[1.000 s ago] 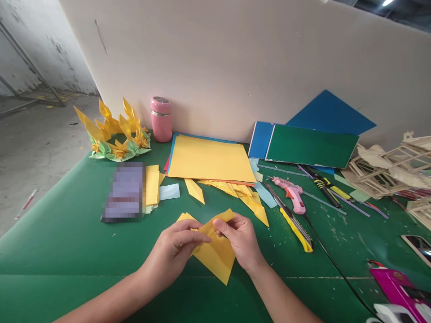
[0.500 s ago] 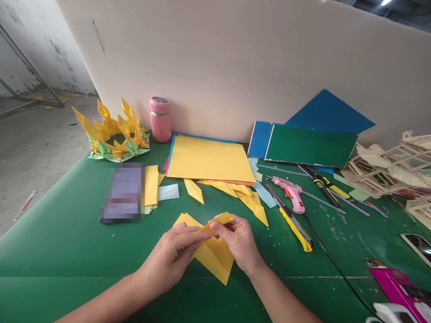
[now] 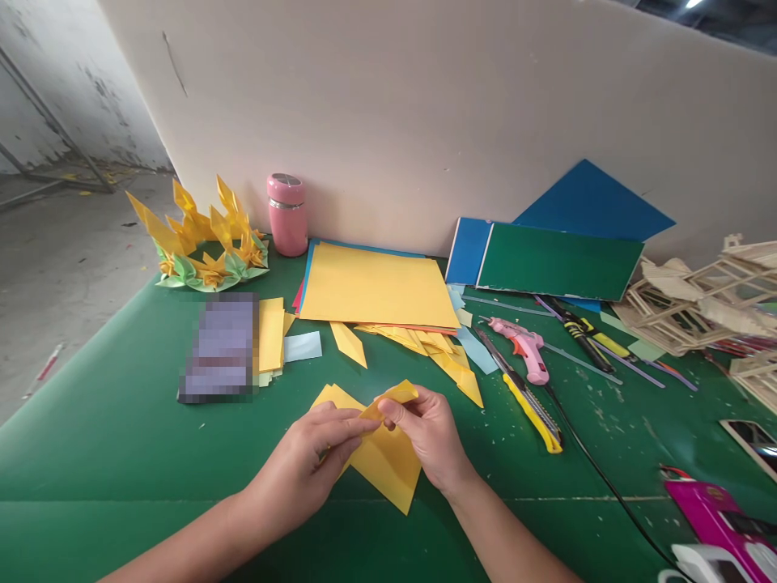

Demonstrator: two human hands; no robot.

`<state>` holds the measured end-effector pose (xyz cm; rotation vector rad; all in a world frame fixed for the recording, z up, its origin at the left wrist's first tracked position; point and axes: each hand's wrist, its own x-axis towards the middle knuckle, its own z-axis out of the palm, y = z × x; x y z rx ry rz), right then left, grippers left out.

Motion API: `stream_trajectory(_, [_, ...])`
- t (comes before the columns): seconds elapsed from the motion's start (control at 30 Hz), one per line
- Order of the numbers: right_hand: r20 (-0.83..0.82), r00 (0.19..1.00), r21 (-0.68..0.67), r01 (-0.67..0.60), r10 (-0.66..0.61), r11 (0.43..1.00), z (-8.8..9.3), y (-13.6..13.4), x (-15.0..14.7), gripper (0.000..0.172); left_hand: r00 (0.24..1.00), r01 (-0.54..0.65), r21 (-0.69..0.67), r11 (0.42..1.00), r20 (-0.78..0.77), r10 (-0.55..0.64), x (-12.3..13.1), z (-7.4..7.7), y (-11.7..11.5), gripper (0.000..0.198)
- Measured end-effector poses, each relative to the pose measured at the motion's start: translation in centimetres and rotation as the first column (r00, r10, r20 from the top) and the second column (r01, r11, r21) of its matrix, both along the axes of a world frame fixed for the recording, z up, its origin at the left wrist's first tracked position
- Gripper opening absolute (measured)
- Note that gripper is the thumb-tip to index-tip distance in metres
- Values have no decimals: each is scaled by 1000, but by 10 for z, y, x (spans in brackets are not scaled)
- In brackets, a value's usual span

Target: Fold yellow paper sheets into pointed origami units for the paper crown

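Note:
Both hands pinch one small folded piece of yellow paper (image 3: 397, 395) just above the table. My left hand (image 3: 312, 457) has its fingers closed on the paper's left end. On the right end, my right hand (image 3: 430, 437) presses it between thumb and fingers. Yellow paper sheets (image 3: 388, 470) lie flat beneath the hands, partly covered by them. Behind them rest a folded yellow paper point (image 3: 349, 344) and a pile of similar folded yellow pieces (image 3: 458, 374).
A paper crown (image 3: 212, 239), a pink flask (image 3: 287, 217) and stacked coloured sheets (image 3: 380, 285) stand at the back. To the right lie a yellow cutter (image 3: 534, 413), a pink glue gun (image 3: 527, 348) with its cord, and a wooden stick model (image 3: 698, 304). A pixelated dark object (image 3: 222, 348) lies left.
Hardly anything differs. Both hands keep their hold on the folded yellow paper, and the whole view has shifted very slightly.

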<state>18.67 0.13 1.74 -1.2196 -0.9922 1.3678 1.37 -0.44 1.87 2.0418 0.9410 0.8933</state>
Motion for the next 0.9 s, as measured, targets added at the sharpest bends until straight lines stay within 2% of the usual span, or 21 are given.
stream_trajectory(0.13, [-1,1000,-20,11,-11,1000,-1,0,2,29,1000,-3,-17,1000,-20,3,-1,0,0,27])
stream_trajectory(0.37, [-15,989,6,148,-148,989,-3,8,11,32,1000,0,-43,999,-30,-1,0,4,1,27])
stream_trajectory(0.5, [5,983,13,182,-182,983,-1,9,10,33,999,3,-80,997,-32,-6,0,3,3,28])
stream_trajectory(0.7, [98,988,68,117,-123,991,-1,3,6,30,996,67,-95,993,-57,-73,-1,8,0,33])
stream_trajectory(0.9, [135,987,87,78,-90,993,1,-1,3,29,986,120,-196,973,-89,-140,-2,17,-3,37])
